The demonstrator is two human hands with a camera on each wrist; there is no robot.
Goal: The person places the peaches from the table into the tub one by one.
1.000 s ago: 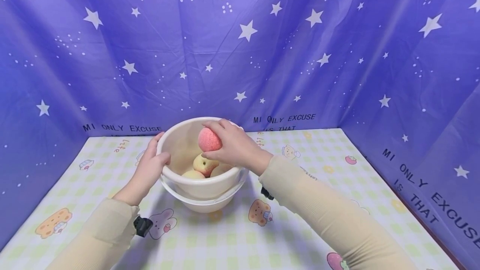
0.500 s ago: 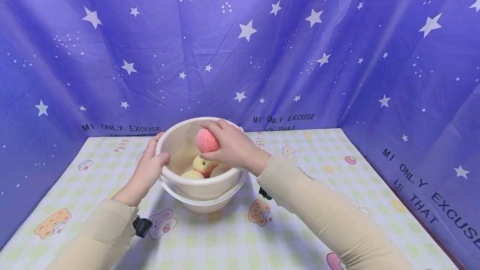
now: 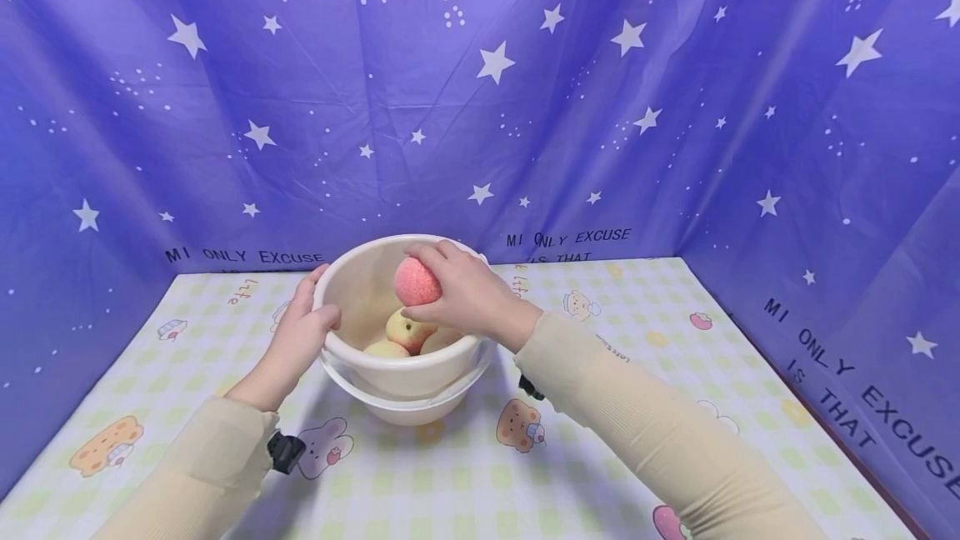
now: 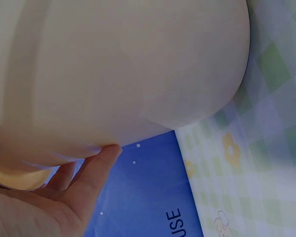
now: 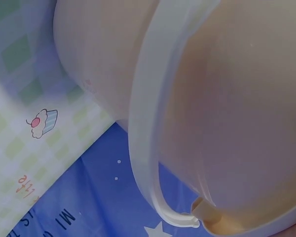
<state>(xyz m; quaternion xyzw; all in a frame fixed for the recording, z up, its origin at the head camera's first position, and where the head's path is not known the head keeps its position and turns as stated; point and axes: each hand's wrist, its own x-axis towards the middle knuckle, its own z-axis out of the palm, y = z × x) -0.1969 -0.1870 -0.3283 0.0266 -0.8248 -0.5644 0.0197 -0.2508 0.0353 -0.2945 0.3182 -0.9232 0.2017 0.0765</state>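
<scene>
A cream plastic bucket [image 3: 382, 377] stands on the table in the head view, its white handle [image 5: 145, 108] hanging down across its side in the right wrist view. My left hand [image 3: 294, 336] grips the rim on the left, thumb over the edge and fingers outside. The left wrist view shows those fingertips [image 4: 107, 155] against the outer wall. Above the bucket's opening, my right hand [image 3: 472, 294] holds a round pink-red fruit with a grainy skin, like a peach [image 3: 417, 282]. Several pale yellow fruits [image 3: 407, 328], one blushed red, lie inside; the hand and rim partly hide them.
A green-and-white checked tablecloth [image 3: 420, 490] with cartoon prints covers the table. Purple-blue curtains [image 3: 480, 123] with white stars rise just behind the bucket and along the right side [image 3: 847, 190]. Black wrist cameras [image 3: 285, 451] sit at both cuffs.
Almost nothing differs. The right hand with the peach shifts very slightly; the left hand keeps its grip on the bucket rim.
</scene>
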